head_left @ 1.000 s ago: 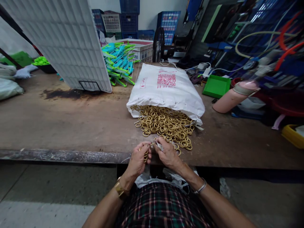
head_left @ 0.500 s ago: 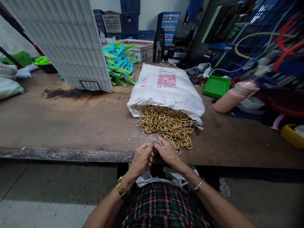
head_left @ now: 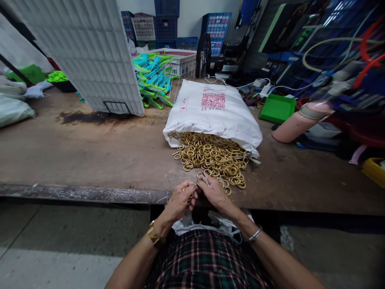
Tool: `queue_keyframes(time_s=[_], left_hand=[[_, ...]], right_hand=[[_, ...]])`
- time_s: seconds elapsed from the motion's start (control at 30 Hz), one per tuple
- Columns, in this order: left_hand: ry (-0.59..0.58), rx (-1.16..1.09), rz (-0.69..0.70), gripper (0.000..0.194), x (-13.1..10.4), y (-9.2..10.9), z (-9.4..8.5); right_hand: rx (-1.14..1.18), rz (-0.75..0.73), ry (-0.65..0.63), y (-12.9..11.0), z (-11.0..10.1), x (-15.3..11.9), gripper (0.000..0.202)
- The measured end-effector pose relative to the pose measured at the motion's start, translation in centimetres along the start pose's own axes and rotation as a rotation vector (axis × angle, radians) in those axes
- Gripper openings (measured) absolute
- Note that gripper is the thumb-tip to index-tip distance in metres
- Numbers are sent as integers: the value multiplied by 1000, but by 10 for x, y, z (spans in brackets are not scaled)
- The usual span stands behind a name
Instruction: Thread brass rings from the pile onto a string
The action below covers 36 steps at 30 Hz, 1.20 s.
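Many gold-coloured rings (head_left: 213, 154) spill from the mouth of a white sack (head_left: 207, 108) with a red printed code, lying on the brown table (head_left: 90, 160). At the table's front edge, my left hand (head_left: 181, 199) is closed on a few gold rings. My right hand (head_left: 214, 193) pinches a small pointed metal tool (head_left: 205, 179) beside the near edge of the pile. The fingertips of both hands meet or nearly meet, and what lies between them is too small to make out.
A white ribbed panel (head_left: 99, 60) stands at the back left, beside turquoise and green plastic pieces (head_left: 155, 80). Right of the sack are a green tray (head_left: 278, 108) and a tilted pink bottle (head_left: 296, 124). A black fan (head_left: 203, 56) stands behind.
The view has shifted slightly, moving the table and sack a little to the right in the picture. Both hands remain together, with the fingers only slightly moved.
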State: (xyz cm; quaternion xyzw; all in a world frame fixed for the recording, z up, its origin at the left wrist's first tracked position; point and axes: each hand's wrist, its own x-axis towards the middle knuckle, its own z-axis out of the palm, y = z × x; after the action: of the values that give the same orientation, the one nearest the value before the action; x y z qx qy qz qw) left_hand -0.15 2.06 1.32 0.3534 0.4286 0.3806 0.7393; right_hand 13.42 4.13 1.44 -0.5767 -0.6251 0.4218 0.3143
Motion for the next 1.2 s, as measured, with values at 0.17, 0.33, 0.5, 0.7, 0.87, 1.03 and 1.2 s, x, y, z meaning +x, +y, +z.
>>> queue_keyframes(time_s=[0.17,0.33,0.5,0.7,0.87,1.03,1.2], left_hand=[[-4,-22,17,31,-1,-2,-1],[-3,-71,74,29,-1,-5,-3],[7,-82,97,30,-1,-7,-3],[30,-32,123,31,0,-11,-3],[59,32,115,35,0,-11,-2],[68,116,121,37,-1,-10,0],[95,202,177,36,-6,-12,0]], right_hand=[[13,-25,20,-2,0,0,19],[-72,-58,35,4,0,0,23],[-352,-201,-28,15,0,-4,14],[-480,-255,-119,18,1,-6,17],[-525,-257,-149,17,0,-4,20],[-563,-240,-200,11,-3,-6,23],[-630,-228,-271,4,-6,-8,23]])
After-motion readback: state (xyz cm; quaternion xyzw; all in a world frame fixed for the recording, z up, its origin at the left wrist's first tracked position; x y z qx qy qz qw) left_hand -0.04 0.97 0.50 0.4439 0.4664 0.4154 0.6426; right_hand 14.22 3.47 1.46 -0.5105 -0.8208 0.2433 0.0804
